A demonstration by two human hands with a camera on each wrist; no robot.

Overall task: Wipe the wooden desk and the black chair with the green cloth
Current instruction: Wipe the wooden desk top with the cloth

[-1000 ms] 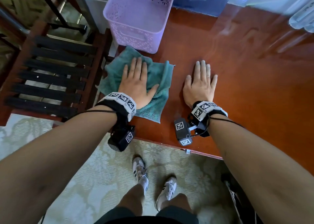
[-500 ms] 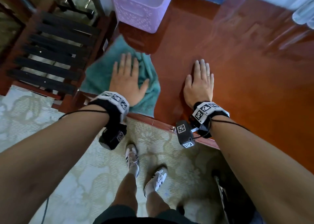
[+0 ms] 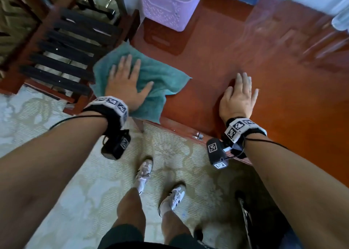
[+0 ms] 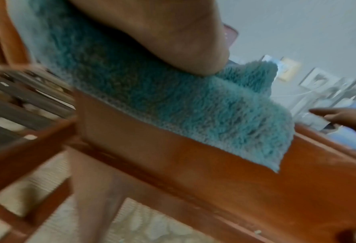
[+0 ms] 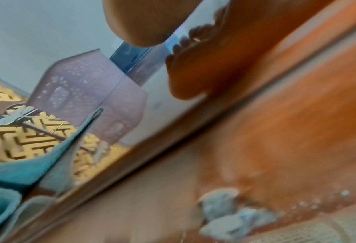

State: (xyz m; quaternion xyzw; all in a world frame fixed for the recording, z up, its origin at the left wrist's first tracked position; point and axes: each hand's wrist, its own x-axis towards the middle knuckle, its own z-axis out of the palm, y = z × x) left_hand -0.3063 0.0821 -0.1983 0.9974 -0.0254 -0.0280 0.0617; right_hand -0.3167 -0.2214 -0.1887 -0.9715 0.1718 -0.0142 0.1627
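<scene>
Head view: left hand (image 3: pixel 126 87) flat on green cloth (image 3: pixel 160 78), corner pointing right.

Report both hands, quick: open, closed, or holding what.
Left hand: open, fingers flat, pressing the green cloth onto the wooden desk.
Right hand: open, fingers flat on the desk, holding nothing.

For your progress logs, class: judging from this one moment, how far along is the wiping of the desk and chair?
Done: nothing can be confirmed; the glossy wooden desk shows no clear wiped area. In hand: the left hand presses flat on the green cloth at the desk's near-left corner, cloth overhanging the edge, while the right hand rests flat on the wood. Left: the rest of the desk and the black chair, which no hand touches.
</scene>
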